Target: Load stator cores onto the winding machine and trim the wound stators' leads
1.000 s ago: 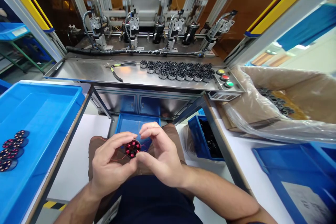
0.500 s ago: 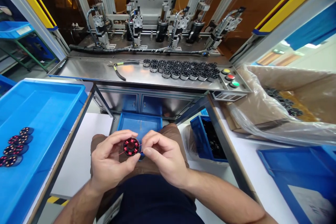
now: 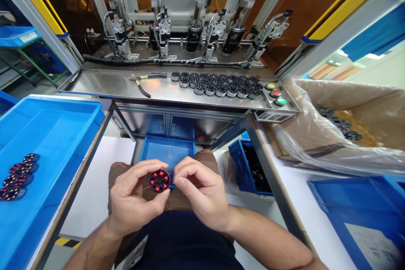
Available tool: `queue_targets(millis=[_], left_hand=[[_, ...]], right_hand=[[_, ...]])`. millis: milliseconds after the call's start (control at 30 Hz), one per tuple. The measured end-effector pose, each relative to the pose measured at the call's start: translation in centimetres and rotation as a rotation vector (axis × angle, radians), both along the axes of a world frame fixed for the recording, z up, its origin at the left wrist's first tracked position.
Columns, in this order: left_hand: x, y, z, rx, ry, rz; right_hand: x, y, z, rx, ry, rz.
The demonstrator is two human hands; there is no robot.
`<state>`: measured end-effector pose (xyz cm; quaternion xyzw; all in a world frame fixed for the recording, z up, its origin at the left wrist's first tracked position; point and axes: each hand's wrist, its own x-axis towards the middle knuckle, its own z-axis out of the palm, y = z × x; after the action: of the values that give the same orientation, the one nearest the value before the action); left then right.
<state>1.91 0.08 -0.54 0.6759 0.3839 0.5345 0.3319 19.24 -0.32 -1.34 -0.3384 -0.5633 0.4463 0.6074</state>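
Observation:
My left hand [image 3: 136, 196] is closed on a round motor stator [image 3: 159, 180], gripping its rim between thumb and fingers above my lap. Red copper windings ring the stator's black core, and thin wire ends stick out at both sides. Close by on the right, my right hand [image 3: 199, 190] pinches thumb and forefinger together at the stator's edge, where a fine red wire [image 3: 171, 176] runs to the fingertips. The exact hold on that wire is partly hidden by the fingers.
Diagonal cutters [image 3: 144, 82] and several rows of unwound stator cores [image 3: 218, 84] lie on the metal ledge, beside push buttons [image 3: 275, 93]. Wound stators [image 3: 19, 177] sit in the left blue tray [image 3: 63, 122]. A plastic-lined carton [image 3: 335, 152] stands at right.
Both hands have shifted very slightly with the stator, which is turned a little. In the machine behind, the upper cylinders and plate have moved upward.

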Motion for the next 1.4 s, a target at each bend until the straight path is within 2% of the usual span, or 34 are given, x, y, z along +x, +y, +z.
queue_targets(millis=[167, 300, 433, 567, 700, 800, 900, 967, 1067, 1167, 1300, 1400], left_hand=[[0.3, 0.2, 1.4, -0.172, -0.180, -0.115], [0.4, 0.2, 1.8, -0.200, -0.204, -0.140], [0.5, 0.1, 1.4, -0.152, -0.171, -0.102], [0.8, -0.1, 0.9, -0.070, -0.111, 0.006], [1.0, 0.0, 1.3, -0.107, -0.140, 0.003], [0.8, 0.1, 1.8, -0.291, -0.243, -0.119], [0.6, 0.2, 1.9, -0.457, -0.331, -0.258], [0.7, 0.2, 1.7, -0.510, -0.358, -0.319], [0.9, 0.2, 1.3, -0.552, -0.382, -0.354], [1.0, 0.1, 1.0, -0.595, -0.437, -0.389], [1.0, 0.2, 1.1, -0.643, -0.471, -0.409], [1.3, 0.1, 1.4, -0.568, -0.426, -0.340]], right_hand=[[0.8, 0.6, 0.4, 0.152, -0.059, 0.055], [0.8, 0.9, 0.9, 0.255, -0.150, 0.020], [0.3, 0.1, 0.9, 0.259, -0.164, -0.091], [-0.2, -0.5, 0.5, 0.362, -0.152, -0.132], [0.3, 0.1, 0.4, 0.406, -0.148, -0.076], [1.3, 1.3, 0.7, 0.384, -0.161, -0.004], [2.1, 2.8, 1.5, 0.417, -0.208, 0.167], [2.2, 3.6, 2.1, 0.458, -0.203, 0.269], [2.0, 4.2, 2.5, 0.514, -0.180, 0.329], [1.8, 3.8, 2.4, 0.576, -0.180, 0.278], [1.9, 2.3, 2.0, 0.633, -0.268, 0.026], [1.9, 1.1, 1.8, 0.699, -0.324, -0.136]])
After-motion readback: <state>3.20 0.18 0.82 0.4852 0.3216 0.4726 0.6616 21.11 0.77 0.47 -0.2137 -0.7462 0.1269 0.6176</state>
